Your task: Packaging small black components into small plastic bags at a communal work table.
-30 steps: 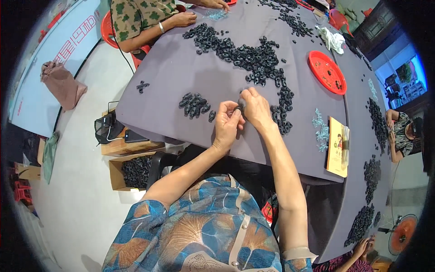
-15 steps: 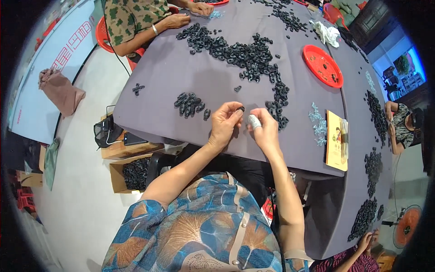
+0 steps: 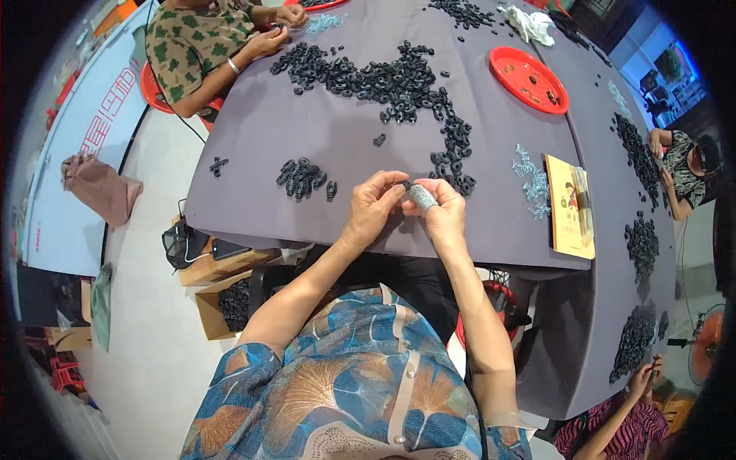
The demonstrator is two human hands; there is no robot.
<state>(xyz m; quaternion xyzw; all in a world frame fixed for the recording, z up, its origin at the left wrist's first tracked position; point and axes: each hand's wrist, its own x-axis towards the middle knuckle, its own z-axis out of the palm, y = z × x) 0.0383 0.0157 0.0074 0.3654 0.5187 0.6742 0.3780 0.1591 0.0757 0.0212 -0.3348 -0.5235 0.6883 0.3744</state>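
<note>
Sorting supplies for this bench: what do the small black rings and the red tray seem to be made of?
Black rings: probably rubber or matte plastic; dull, no glint. Red tray: probably moulded plastic; smooth, uniform colour, raised rim. Neither is certain at this size.

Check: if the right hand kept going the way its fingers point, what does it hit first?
The right hand points up-left at the left hand; it would meet the small black part pinched between them, then the left fingers. Depth is hard to judge.

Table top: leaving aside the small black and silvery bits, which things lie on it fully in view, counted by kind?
Red round tray: 1
Yellow booklet: 1
White cloth: 1
Total: 3
</note>
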